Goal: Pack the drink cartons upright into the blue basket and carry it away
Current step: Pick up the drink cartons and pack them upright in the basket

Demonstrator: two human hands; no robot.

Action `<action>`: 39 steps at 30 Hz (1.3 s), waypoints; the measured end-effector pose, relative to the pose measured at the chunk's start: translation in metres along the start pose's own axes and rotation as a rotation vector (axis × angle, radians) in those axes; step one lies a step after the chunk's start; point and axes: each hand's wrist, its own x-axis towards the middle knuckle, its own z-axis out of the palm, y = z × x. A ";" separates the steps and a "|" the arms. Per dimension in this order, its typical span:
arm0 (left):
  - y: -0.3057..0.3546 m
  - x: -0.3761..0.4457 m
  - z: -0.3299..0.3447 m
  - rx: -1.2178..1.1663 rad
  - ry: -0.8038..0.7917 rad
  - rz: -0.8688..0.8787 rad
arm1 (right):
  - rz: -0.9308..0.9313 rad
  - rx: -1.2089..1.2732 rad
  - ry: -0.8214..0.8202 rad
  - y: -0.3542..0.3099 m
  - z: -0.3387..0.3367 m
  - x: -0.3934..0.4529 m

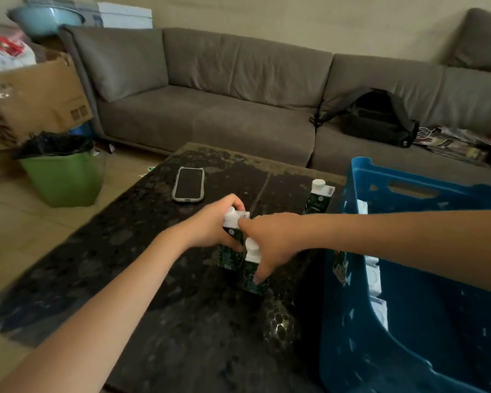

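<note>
Two dark green drink cartons with white caps stand side by side on the dark table. My left hand (219, 222) is wrapped round the top of the far carton (229, 255). My right hand (272, 239) grips the near carton (253, 279), thumb down its front. A third carton (318, 195) stands upright farther back, beside the blue basket (352, 321) on the table's right side. White carton tops (373, 275) show inside the basket along its left wall.
A phone (188, 183) lies face up on the table (153, 279) behind my hands. A grey sofa (224, 109) with a black bag (380, 117) runs along the back. A green bin (63, 177) and a cardboard box (34, 97) stand on the floor at left.
</note>
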 end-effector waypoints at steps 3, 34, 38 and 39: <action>0.006 -0.009 0.001 -0.013 -0.046 -0.019 | -0.014 0.049 -0.073 0.004 -0.005 -0.002; 0.022 -0.026 0.017 -0.051 0.091 -0.130 | 0.161 0.076 -0.231 0.023 0.016 -0.010; 0.025 -0.035 0.025 0.017 0.249 -0.149 | 0.197 0.180 -0.185 0.018 0.010 -0.026; 0.025 -0.040 0.026 0.073 0.322 -0.155 | 0.202 0.174 -0.165 0.018 0.006 -0.031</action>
